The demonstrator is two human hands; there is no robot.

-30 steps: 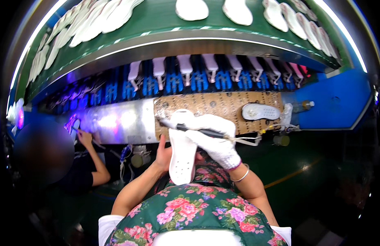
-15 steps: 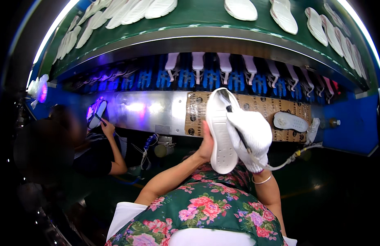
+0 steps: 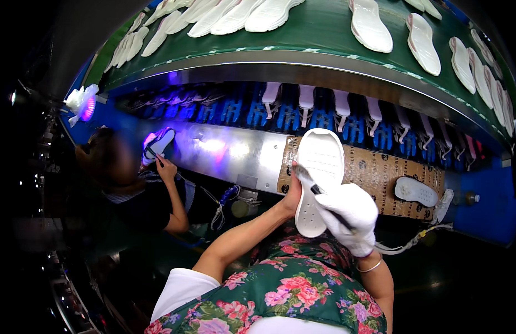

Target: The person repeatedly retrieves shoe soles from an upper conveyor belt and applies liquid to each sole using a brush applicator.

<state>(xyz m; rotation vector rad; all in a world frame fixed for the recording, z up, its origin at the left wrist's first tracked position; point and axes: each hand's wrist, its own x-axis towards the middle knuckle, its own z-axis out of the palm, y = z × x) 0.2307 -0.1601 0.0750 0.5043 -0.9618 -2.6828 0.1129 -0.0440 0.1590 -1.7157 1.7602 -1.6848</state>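
A white shoe sole [image 3: 323, 153] is held upright in front of me, its hollowed face toward me and small holes at its lower end. My left hand [image 3: 293, 196] grips it by the left edge, fingers partly hidden behind. In a white knitted glove, my right hand [image 3: 351, 214] is closed round a dark-handled brush [image 3: 306, 177]. The bristles lie at the sole's left edge, close to my left fingers. A pale hose [image 3: 414, 243] runs off to the right behind my gloved wrist.
A metal bench [image 3: 244, 151] partly covered with printed cardboard [image 3: 369, 167] lies ahead; another sole [image 3: 416, 191] rests on it. Above, a green belt [image 3: 330, 34] carries several soles. Pinkish shoe parts [image 3: 306, 97] hang on blue holders beneath. At left, a co-worker's hand [image 3: 167, 168] holds a brush at a shoe.
The brush has moved from the sole's upper end down to its left edge. My view has shifted, so the bench and belt sit farther right and lower.
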